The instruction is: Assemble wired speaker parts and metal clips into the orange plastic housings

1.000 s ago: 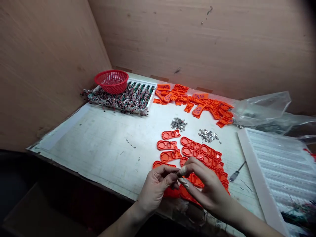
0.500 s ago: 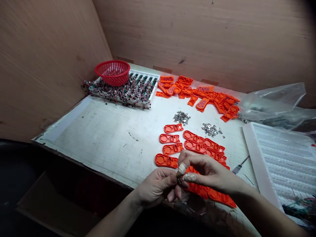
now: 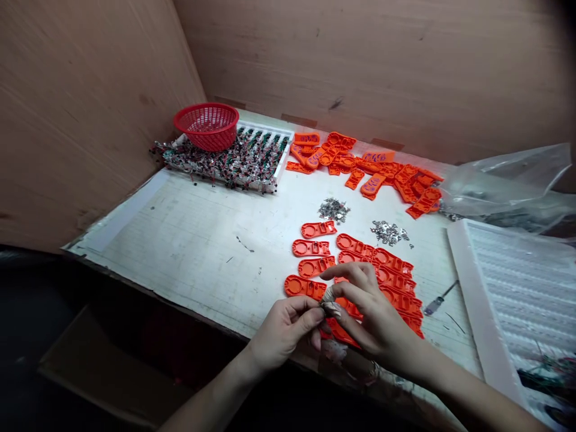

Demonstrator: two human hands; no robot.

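My left hand [image 3: 290,329] is closed, thumb and fingers pinched on a small dark part [image 3: 323,307] too small to name. Against the same part, my right hand [image 3: 366,306] presses its thumb and a finger, both wrapped in pale tape; its other fingers arch above. Both hands hover over the table's front edge, partly covering rows of orange plastic shell halves [image 3: 306,287] that lie hollow side up. Beyond the rows are two small heaps of metal pieces, a left heap [image 3: 333,210] and a right heap [image 3: 389,233].
A red basket [image 3: 207,127] stands on a white tray heaped with wired parts [image 3: 234,162]. More orange shells [image 3: 378,171] are piled at the back. To the right are a screwdriver [image 3: 440,299], a white foam tray [image 3: 477,312] and a clear plastic bag [image 3: 504,180].
My right hand has turned and its fingers have lifted and spread a little over the small part. My left hand keeps its pinch. The view has shifted slightly.
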